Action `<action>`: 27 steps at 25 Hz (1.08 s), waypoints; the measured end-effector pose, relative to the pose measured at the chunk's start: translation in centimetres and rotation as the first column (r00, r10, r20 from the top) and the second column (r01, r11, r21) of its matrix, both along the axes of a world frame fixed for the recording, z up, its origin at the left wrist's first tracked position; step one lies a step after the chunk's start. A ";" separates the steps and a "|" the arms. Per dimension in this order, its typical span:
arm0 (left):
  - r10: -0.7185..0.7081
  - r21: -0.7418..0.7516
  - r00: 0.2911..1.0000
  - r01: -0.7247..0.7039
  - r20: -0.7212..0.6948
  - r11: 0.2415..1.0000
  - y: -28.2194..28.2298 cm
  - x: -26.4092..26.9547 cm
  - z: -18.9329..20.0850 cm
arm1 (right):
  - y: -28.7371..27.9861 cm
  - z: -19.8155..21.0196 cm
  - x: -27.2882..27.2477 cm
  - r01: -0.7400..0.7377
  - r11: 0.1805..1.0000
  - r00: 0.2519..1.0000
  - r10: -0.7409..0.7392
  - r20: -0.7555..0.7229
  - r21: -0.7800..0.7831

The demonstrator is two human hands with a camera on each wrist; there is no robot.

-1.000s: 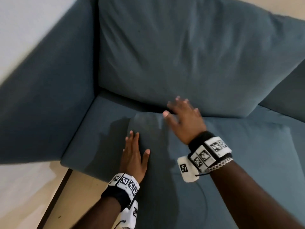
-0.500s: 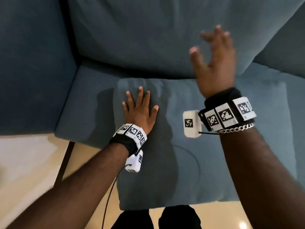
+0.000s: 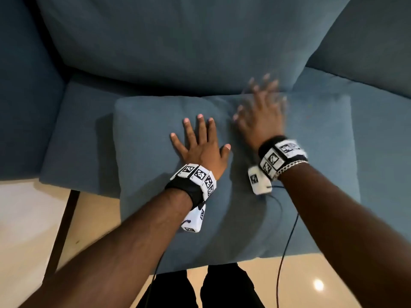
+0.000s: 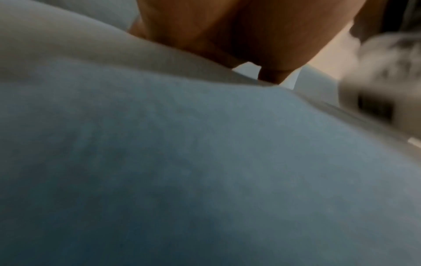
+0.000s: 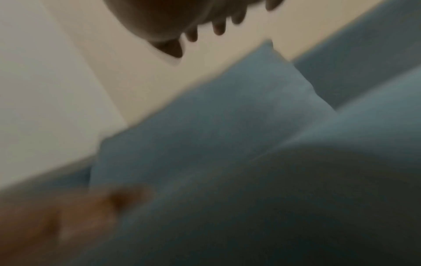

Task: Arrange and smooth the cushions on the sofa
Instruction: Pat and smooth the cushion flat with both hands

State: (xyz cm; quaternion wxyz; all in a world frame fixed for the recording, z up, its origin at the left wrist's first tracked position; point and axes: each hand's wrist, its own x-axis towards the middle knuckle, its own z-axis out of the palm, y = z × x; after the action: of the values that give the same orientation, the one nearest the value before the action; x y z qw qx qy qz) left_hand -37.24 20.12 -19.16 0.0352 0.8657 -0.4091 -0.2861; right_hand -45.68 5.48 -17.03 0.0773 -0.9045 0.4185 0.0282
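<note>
Fingers (image 3: 201, 125) of the left hand (image 3: 200, 147) lie spread flat on the loose blue cushion (image 3: 322, 152), which rests on the sofa seat (image 3: 73, 138); the blurred right hand (image 3: 260, 114), fingers straight, is over its far edge.

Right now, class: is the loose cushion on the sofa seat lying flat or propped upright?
Lying flat. The loose cushion rests face-up on the sofa seat, with the left hand spread flat on top of it.

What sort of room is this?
Probably a living room at home: a blue sofa with a loose cushion on its seat, a back cushion behind it, and a pale glossy floor.
</note>
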 end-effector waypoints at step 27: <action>-0.005 0.108 0.994 0.016 -0.105 0.994 -7.1 -6.9 -2.4 | -17.1 3.8 -11.7 0.079 0.997 0.887 -0.059 0.457 -0.024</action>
State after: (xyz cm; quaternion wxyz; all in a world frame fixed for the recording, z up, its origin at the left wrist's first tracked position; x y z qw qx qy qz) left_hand -44.18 13.06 -21.60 0.0080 0.8480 -0.3952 -0.3532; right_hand -57.33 -11.65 -13.28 0.1555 -0.8717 0.4211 -0.1963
